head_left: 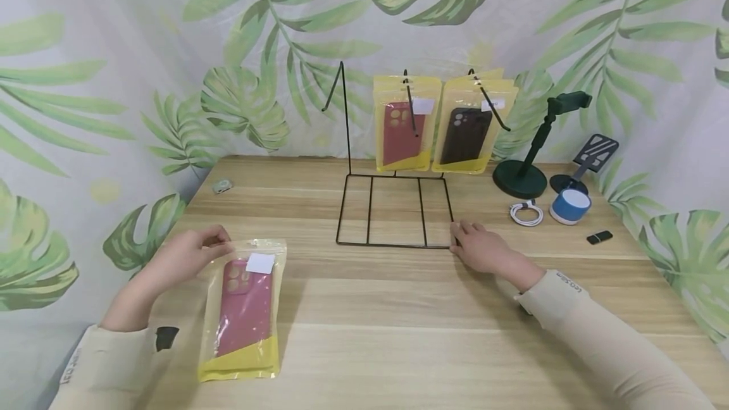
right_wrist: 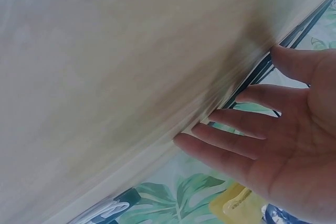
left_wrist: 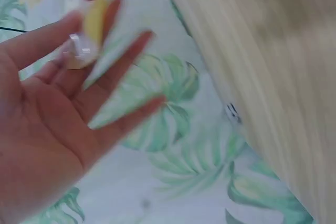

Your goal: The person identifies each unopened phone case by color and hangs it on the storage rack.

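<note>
My left hand (head_left: 185, 258) pinches the top corner of a clear pouch with a yellow bottom, which holds a pink phone case (head_left: 245, 309) and has a white label. In the left wrist view the pouch is at the top, between thumb and index finger, the other fingers spread. My right hand (head_left: 481, 247) rests at the front right corner of a black wire display rack (head_left: 393, 246). In the right wrist view its straight fingertips (right_wrist: 184, 141) touch the wooden table beside the rack's wire. Two groups of pouches hang on the rack, with a red case (head_left: 398, 138) and a black case (head_left: 466, 138) in front.
The rack's left hook (head_left: 333, 90) is bare. To the right stand a dark green phone stand (head_left: 520, 179), a smaller black stand (head_left: 586, 163), a coiled white cable (head_left: 526, 214), a blue and white cylinder (head_left: 570, 206) and a black USB stick (head_left: 600, 237). A small item (head_left: 222, 186) lies back left.
</note>
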The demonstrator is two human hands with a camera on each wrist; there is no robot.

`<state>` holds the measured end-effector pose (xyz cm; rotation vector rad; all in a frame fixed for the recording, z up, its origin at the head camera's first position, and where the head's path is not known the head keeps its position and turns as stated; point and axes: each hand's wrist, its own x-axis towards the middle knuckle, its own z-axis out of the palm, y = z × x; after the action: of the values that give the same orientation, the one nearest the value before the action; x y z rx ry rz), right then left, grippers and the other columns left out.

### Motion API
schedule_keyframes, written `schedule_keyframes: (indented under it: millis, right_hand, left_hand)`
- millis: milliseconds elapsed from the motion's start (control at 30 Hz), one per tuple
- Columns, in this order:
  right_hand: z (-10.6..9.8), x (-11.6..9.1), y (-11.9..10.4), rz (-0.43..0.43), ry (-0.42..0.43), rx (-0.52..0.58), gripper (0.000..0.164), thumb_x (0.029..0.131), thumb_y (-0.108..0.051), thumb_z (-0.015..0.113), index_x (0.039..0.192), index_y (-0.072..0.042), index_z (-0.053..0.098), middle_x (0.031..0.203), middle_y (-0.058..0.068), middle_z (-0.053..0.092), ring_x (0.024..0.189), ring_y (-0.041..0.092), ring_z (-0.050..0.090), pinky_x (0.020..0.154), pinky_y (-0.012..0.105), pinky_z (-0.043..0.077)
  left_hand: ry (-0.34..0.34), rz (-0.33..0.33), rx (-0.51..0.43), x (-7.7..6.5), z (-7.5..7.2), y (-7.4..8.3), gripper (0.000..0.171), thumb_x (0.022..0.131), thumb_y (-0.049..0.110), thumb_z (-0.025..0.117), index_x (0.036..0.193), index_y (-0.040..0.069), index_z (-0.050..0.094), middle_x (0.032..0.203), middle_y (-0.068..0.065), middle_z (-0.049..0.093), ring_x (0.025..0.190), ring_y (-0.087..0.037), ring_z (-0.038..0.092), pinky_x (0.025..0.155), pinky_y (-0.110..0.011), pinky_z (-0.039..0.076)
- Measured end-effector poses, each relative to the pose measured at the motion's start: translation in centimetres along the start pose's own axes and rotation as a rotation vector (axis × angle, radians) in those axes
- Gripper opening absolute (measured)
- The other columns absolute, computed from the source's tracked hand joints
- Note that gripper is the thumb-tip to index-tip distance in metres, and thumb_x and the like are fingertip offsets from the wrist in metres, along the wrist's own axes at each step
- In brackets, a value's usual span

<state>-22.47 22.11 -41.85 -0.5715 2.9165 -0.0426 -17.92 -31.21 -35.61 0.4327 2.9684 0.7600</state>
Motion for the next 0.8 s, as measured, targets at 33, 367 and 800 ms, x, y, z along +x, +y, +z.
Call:
schedule_keyframes:
  millis: [33, 367, 800]
  right_hand:
    - [0.0, 0.0, 0.0, -0.001, 0.000, 0.001, 0.055, 0.104, -0.027, 0.050, 0.147, 0.005, 0.040, 0.149, 0.033, 0.041, 0.134, 0.052, 0.042, 0.107, 0.062, 0.042]
    - [-0.2, -0.1, 0.0, -0.001, -0.008, 0.006, 0.055, 0.104, -0.027, 0.049, 0.147, 0.005, 0.040, 0.149, 0.033, 0.041, 0.134, 0.053, 0.042, 0.106, 0.062, 0.042]
    - [-0.1, 0.0, 0.1, 0.016, -0.028, 0.033, 0.056, 0.105, -0.029, 0.047, 0.149, 0.004, 0.038, 0.151, 0.033, 0.038, 0.138, 0.053, 0.038, 0.110, 0.063, 0.038]
  left_hand:
    - [0.014, 0.016, -0.037, 0.0, -0.1, 0.5, 0.012, 0.098, 0.022, 0.064, 0.091, 0.011, 0.065, 0.087, -0.004, 0.069, 0.073, -0.010, 0.054, 0.063, -0.027, 0.045]
    - [0.020, 0.099, -0.247, 1.0, -0.1, 7.4, 0.012, 0.098, 0.021, 0.064, 0.095, 0.010, 0.065, 0.089, -0.002, 0.068, 0.083, -0.009, 0.061, 0.073, -0.025, 0.051]
    - [0.152, 0.172, -0.464, 4.4, 2.5, 16.3, 0.017, 0.096, 0.021, 0.066, 0.094, 0.004, 0.068, 0.082, -0.008, 0.066, 0.067, -0.013, 0.052, 0.063, -0.023, 0.045]
